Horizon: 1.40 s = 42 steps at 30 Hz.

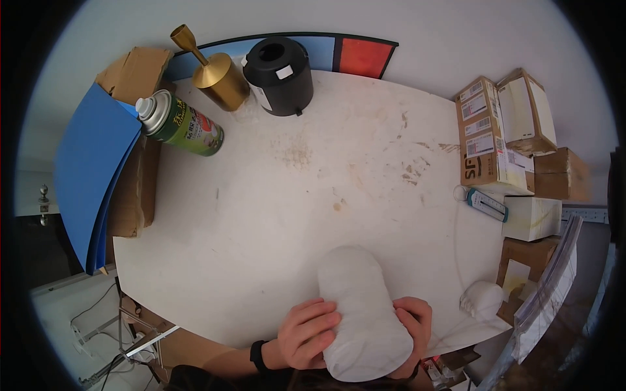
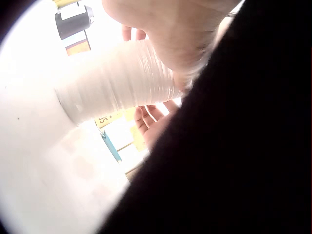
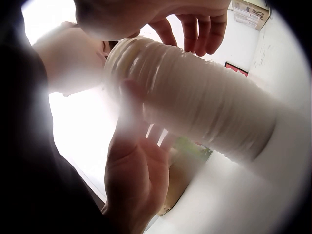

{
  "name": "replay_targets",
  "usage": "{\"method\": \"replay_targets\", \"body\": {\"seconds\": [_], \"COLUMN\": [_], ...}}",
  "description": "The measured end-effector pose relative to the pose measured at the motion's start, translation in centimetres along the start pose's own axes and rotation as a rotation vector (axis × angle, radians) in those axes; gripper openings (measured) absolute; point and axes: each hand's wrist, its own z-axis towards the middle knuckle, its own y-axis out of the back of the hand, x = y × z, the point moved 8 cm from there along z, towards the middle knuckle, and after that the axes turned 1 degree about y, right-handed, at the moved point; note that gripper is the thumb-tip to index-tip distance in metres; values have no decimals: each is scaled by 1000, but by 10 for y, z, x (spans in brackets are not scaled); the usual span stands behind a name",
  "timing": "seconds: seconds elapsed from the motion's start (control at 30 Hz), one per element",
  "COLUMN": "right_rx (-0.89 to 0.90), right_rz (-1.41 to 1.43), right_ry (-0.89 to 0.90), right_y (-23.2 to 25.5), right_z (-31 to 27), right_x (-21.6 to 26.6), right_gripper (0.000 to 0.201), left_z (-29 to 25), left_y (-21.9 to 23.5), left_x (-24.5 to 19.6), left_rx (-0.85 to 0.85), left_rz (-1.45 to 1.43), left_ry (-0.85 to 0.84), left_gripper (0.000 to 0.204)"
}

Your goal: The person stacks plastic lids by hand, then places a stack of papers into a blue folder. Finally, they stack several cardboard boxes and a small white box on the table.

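A thick white cylinder point(image 1: 358, 300), ridged along its length and wrapped in shiny clear film, stands tilted near the table's front edge. Its far end lies close over the white tabletop in both wrist views. My left hand point(image 1: 306, 332) grips its left side with bent fingers, the fingertips on top of the wrap. On the opposite side, my right hand point(image 1: 417, 322) holds it with curled fingers. The ridges show clearly in the right wrist view, where the cylinder point(image 3: 195, 92) passes between both hands. Its near end is partly covered by the hands in the left wrist view.
A green spray can point(image 1: 189, 127), a gold vase point(image 1: 225, 81) and a black canister point(image 1: 280, 78) stand at the back left. Blue folders point(image 1: 98, 169) lean on a carton. Cardboard boxes point(image 1: 479, 130) line the right side, near a rounded white bundle point(image 1: 481, 300).
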Motion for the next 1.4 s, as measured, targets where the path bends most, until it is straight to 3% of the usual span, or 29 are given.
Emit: {"method": "replay_targets", "body": {"seconds": [0.1,0.17,0.23,0.3,0.37,0.53,0.63,0.73,0.83,0.93,1.0,1.13,1.27,1.4], "right_rx": [-19,-195,-238,-160,30,4,1,-4,-10,0,11,136,-117,-265], "right_rz": [62,75,-108,-255,-360,-326,-296,-303,-361,-356,-318,33,80,-494], "right_ry": [-14,49,425,550,429,375,357,345,314,287,277,265,127,10], "right_y": [6,14,13,9,1,-3,-7,-11,-16,-17,-11,-6,62,138], "right_z": [4,-2,-9,-8,13,19,26,34,39,38,39,38,10,-30], "right_x": [-3,-1,13,29,56,55,57,59,58,55,57,50,42,9], "right_gripper": [49,51,52,54,50,45,44,44,45,51,52,53,49,41], "left_z": [6,8,10,11,13,28,48,82,110,128,129,126,121,121], "left_y": [-2,-2,-3,-4,-5,4,22,9,-20,-41,-51,-58,-58,-62], "left_x": [2,3,4,3,3,1,-10,-39,-51,-71,-73,-66,-53,-51], "left_rx": [0,17,31,22,19,64,-59,324,456,525,605,669,679,708], "left_rz": [27,35,29,40,35,-134,-285,-14,73,184,256,354,528,549], "left_ry": [-17,-22,-27,-20,-8,100,33,-50,-52,-175,-147,-68,-82,-92], "left_gripper": [48,51,56,61,67,81,81,73,73,69,69,69,58,50]}}
